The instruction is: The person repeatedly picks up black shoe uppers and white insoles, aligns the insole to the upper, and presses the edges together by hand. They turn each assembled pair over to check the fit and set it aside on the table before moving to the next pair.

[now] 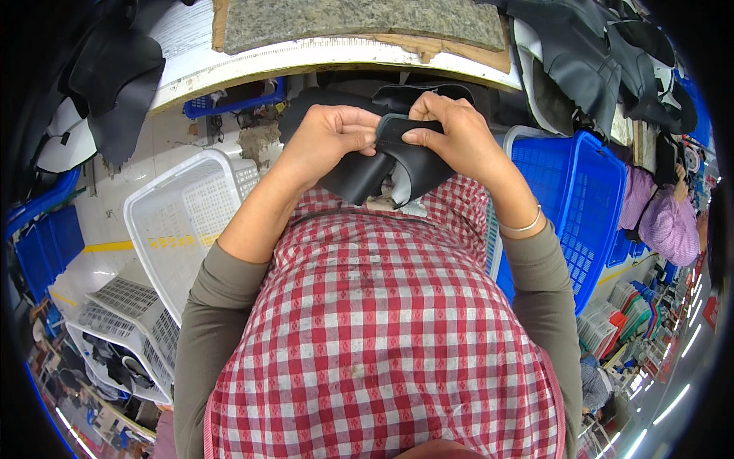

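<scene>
Both hands grip one black leather piece (417,159) in front of my apron, just short of the worktable. My left hand (336,141) pinches its edge between thumb and fingers. On the other side of the same edge, my right hand (455,134) has its thumb on top and its fingers curled behind. A greyish-green strip shows along the edge between the hands. The piece hangs down in curved flaps, and a pale underside shows in the gap between them. More black material lies behind it, partly hidden by my hands.
A stone slab (359,21) rests on the white worktable (344,63). Black leather pieces (569,57) are heaped at its right, with others (115,69) at its left. A white basket (180,206) stands left of me, blue baskets (577,206) right. A co-worker's pink sleeve (665,222) shows far right.
</scene>
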A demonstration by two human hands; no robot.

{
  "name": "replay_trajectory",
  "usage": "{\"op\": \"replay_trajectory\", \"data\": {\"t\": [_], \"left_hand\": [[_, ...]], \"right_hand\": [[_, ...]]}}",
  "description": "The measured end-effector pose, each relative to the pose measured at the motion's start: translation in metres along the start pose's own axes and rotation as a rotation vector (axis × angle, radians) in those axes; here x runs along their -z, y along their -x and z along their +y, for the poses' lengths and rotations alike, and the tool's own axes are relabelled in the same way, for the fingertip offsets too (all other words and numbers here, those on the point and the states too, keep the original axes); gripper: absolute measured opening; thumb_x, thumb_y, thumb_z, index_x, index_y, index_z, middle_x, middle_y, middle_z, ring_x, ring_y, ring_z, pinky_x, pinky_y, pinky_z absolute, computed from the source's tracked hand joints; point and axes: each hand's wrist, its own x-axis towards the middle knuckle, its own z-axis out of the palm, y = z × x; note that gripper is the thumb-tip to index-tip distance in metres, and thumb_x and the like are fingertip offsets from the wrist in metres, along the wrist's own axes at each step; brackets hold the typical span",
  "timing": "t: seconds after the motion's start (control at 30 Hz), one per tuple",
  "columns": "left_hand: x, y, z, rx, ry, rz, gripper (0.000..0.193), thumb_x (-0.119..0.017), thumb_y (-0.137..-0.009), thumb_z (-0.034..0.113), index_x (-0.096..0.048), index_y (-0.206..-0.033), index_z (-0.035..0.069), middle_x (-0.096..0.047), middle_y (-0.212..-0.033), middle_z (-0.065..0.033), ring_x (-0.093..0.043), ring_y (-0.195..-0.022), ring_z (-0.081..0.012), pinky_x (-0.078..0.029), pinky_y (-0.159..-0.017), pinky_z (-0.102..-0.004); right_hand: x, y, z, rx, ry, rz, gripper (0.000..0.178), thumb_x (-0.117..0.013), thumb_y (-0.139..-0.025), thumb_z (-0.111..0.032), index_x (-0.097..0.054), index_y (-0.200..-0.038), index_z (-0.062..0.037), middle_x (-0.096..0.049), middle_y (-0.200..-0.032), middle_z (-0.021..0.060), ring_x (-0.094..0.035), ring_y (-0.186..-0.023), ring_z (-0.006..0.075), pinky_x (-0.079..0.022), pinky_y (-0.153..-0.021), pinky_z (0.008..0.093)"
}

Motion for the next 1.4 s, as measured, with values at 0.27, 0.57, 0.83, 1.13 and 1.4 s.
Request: {"op": "replay_trajectory", "data": {"t": [0.27,0.57,0.83,1.13,1.4], "left_hand": [[-0.004,0.005,0.008,-0.017,-0.095,0.011,0.023,-0.071,-0.095,0.002,-0.074,-0.117,-0.005,-0.077,-0.1,-0.0079,-0.069,-0.086,-0.0095,-0.058,-0.08,-0.0256],[-0.032,0.006,0.001,-0.129,-0.21,0.25,0.018,-0.077,-0.092,0.007,-0.077,-0.105,-0.005,-0.073,-0.079,-0.0013,-0.059,-0.065,-0.0057,-0.046,-0.06,-0.023],[0.003,0.043,-0.001,-0.046,0.11,0.234,0.021,-0.08,-0.09,0.006,-0.078,-0.109,-0.003,-0.075,-0.089,-0.0045,-0.064,-0.077,-0.0081,-0.052,-0.071,-0.0226],[0.0,0.022,0.026,0.11,-0.08,-0.077,0.022,-0.084,-0.086,0.008,-0.08,-0.105,-0.001,-0.077,-0.091,-0.0045,-0.068,-0.082,-0.0081,-0.055,-0.075,-0.0253],[-0.021,0.017,0.026,-0.044,-0.404,0.005,0.02,-0.084,-0.084,0.008,-0.079,-0.099,-0.005,-0.077,-0.086,-0.0065,-0.067,-0.078,-0.0087,-0.054,-0.071,-0.027]], "right_hand": [[0.0,0.003,0.002,-0.025,0.028,-0.011,0.027,-0.084,-0.081,-0.018,-0.065,-0.093,-0.0049,-0.07,-0.084,0.0118,-0.069,-0.082,0.0319,-0.05,-0.077,0.0408],[-0.001,0.004,-0.03,0.078,0.314,0.2,0.031,-0.087,-0.077,-0.028,-0.067,-0.096,-0.0131,-0.07,-0.082,0.0042,-0.067,-0.087,0.027,-0.048,-0.081,0.0416],[0.028,0.012,-0.022,-0.216,-0.33,-0.001,0.043,-0.09,-0.079,-0.018,-0.071,-0.114,-0.0002,-0.077,-0.094,0.0141,-0.075,-0.084,0.0235,-0.057,-0.076,0.0335],[0.018,0.015,-0.03,-0.126,-0.165,0.01,0.048,-0.087,-0.08,-0.018,-0.069,-0.122,-0.0016,-0.074,-0.098,0.0201,-0.073,-0.088,0.0375,-0.057,-0.076,0.0392],[0.016,0.027,-0.037,-0.165,-0.112,0.027,0.042,-0.085,-0.082,-0.02,-0.066,-0.115,-0.0018,-0.071,-0.089,0.0203,-0.07,-0.082,0.0406,-0.055,-0.071,0.0429]]}}
